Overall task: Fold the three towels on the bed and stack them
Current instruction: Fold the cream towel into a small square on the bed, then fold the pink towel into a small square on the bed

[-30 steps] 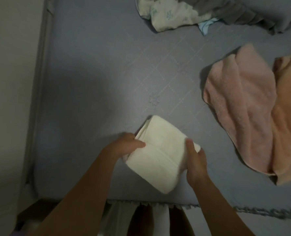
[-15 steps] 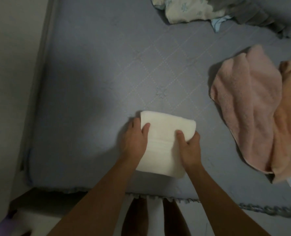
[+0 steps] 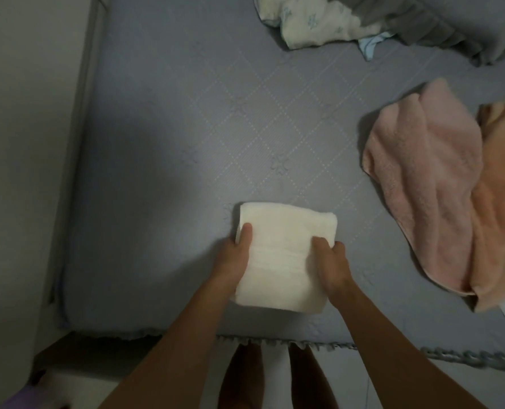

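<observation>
Nearest the camera, two bare forearms reach forward over the frilled front edge of the bed [image 3: 162, 178], which is covered in a grey-blue quilted spread. The person's legs show below that edge.

Left hand [image 3: 235, 256]: laid against the left side of the white towel [image 3: 283, 255], thumb on the top face, remaining fingers along or under the left edge; it grips that edge. Right hand [image 3: 331, 265]: set on the right side of the same towel, fingers curled over the edge, gripping it.

White towel: folded into a compact rectangle, lying flat on the spread close to the front edge of the bed, between the two hands.

Farther right, well apart from the white towel: pink towel [image 3: 422, 184], unfolded and rumpled, spread loosely on the bed. Orange towel [image 3: 502, 219] lies just beside it on the right, overlapping or touching it along their shared border; also unfolded, with a small white label at its near corner.

Far end of the bed, upper right: a crumpled pale printed cloth [image 3: 307, 25] touching a grey ruffled pillow [image 3: 440, 25]

Left of the bed: a plain wall [image 3: 23, 143]
</observation>
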The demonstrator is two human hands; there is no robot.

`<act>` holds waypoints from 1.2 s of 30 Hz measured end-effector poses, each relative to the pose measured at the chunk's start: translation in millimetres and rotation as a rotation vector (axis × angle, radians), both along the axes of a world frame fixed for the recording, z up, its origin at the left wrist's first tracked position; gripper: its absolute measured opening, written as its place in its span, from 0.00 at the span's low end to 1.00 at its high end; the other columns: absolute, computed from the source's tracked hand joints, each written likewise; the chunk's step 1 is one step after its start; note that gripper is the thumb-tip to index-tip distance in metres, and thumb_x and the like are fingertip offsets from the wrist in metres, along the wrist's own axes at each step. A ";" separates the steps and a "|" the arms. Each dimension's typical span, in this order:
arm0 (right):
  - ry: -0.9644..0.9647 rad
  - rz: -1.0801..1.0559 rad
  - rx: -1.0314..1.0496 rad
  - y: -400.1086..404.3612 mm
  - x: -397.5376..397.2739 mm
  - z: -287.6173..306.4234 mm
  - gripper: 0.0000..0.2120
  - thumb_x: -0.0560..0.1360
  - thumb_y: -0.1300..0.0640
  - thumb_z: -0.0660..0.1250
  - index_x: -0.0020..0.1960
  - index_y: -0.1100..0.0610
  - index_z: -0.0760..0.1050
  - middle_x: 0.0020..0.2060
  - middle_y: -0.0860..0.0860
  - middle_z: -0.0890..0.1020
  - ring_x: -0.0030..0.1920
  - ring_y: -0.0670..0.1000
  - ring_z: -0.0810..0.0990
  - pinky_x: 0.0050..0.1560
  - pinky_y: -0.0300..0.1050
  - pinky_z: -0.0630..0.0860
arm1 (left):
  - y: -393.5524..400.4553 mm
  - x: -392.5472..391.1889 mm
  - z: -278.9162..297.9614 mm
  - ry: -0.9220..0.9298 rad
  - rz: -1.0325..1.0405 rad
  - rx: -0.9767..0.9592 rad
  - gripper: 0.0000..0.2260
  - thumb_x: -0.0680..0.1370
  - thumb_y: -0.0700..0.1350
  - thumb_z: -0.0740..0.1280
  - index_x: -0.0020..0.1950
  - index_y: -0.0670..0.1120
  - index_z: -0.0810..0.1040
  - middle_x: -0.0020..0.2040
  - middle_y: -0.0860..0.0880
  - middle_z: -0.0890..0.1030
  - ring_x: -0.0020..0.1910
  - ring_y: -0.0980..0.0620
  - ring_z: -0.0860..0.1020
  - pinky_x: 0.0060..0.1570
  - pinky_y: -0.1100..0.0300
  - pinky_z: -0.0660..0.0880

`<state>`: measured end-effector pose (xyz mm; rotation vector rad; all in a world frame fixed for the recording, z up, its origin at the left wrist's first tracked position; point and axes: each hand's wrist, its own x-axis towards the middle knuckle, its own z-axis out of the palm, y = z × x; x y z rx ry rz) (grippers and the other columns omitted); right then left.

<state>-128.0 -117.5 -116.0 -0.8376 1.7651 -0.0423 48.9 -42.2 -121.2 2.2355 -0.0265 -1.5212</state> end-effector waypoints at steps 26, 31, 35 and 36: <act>0.090 0.713 -0.203 -8.6 67.6 53.8 0.24 0.78 0.59 0.64 0.73 0.59 0.65 0.68 0.60 0.72 0.65 0.59 0.74 0.67 0.53 0.70 | 97.5 56.8 48.6 -0.730 -0.157 -0.228 0.30 0.74 0.35 0.69 0.75 0.42 0.65 0.79 0.37 0.54 0.77 0.38 0.56 0.74 0.45 0.59; 0.505 0.460 -0.621 -92.9 -51.5 70.7 0.26 0.74 0.53 0.69 0.67 0.64 0.68 0.65 0.65 0.72 0.63 0.66 0.72 0.63 0.57 0.70 | 57.2 -35.4 35.7 -0.401 -0.553 -0.250 0.27 0.74 0.39 0.69 0.73 0.43 0.69 0.79 0.39 0.56 0.76 0.38 0.60 0.73 0.46 0.62; 0.627 0.359 -0.427 -148.3 -133.5 61.1 0.39 0.70 0.37 0.70 0.70 0.61 0.63 0.64 0.60 0.74 0.64 0.66 0.74 0.63 0.61 0.70 | 8.0 -96.7 21.9 -0.264 -0.689 -0.297 0.23 0.77 0.42 0.66 0.73 0.44 0.70 0.79 0.42 0.57 0.74 0.44 0.64 0.72 0.55 0.62; 0.587 0.383 -0.383 -152.5 -145.2 54.1 0.36 0.70 0.40 0.71 0.68 0.60 0.64 0.60 0.57 0.77 0.63 0.64 0.75 0.63 0.60 0.70 | -4.5 -106.2 20.9 -0.272 -0.690 -0.304 0.23 0.77 0.42 0.66 0.72 0.44 0.71 0.78 0.42 0.59 0.74 0.45 0.65 0.72 0.59 0.61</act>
